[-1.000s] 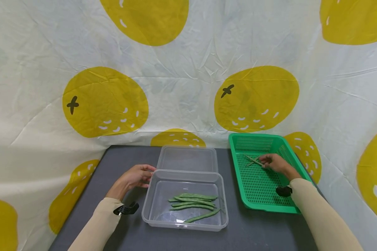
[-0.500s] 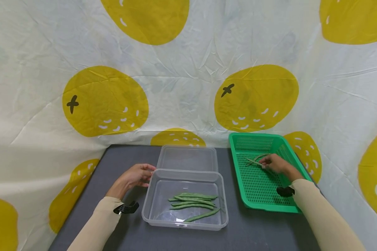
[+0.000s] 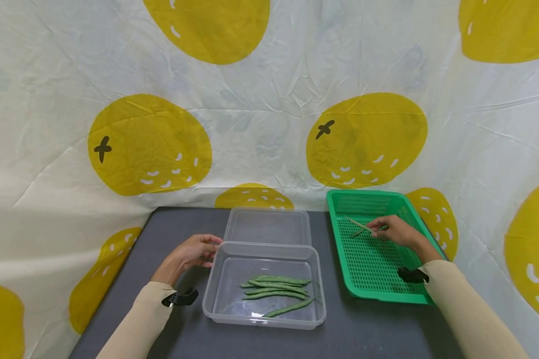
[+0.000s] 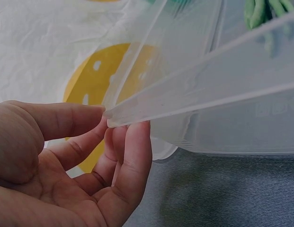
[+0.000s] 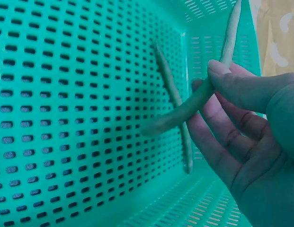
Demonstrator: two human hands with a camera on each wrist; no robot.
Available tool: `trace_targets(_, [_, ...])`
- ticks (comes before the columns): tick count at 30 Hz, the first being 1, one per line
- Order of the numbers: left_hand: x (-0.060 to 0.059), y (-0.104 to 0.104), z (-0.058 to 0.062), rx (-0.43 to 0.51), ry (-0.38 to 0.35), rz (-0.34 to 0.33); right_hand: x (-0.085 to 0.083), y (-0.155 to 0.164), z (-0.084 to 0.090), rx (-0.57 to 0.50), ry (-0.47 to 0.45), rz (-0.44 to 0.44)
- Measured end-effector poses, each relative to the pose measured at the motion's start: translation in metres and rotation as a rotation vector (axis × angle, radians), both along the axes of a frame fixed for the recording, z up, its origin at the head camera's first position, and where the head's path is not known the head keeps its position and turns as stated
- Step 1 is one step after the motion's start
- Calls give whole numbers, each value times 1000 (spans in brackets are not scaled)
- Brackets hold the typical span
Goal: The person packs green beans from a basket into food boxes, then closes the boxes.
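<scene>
My left hand pinches the back left corner of a clear plastic food container, thumb on top of the rim and fingers beneath it in the left wrist view. Several green beans lie in that container, most side by side and one apart near the front. Over the green plastic basket, my right hand pinches one green bean between thumb and fingers. Another green bean lies on the basket's floor below, partly hidden by the held one.
Behind the container lies a clear flat lid, its front edge overlapped by the container. A dark grey table bears everything. A white cloth with yellow fruit prints hangs close behind and at both sides.
My right hand has risen slightly with one bean pinched, its tip shifting up and left in the head view. My left hand and the container have stayed still.
</scene>
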State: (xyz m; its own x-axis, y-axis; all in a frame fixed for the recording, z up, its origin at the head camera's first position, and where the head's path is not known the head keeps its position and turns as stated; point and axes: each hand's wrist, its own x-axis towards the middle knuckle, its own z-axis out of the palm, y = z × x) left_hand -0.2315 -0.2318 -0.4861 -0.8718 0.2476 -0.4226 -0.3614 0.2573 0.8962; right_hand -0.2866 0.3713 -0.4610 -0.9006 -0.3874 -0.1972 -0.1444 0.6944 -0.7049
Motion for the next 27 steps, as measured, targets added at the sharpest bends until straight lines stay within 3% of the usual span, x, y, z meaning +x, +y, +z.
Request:
trace_targets(14, [1,-1,-1,4,4,1,11,-11,14,-115,-44,-38])
trace_targets(27, [0,-2,1,1,-9,-6,23,-21,33,-118,-14,58])
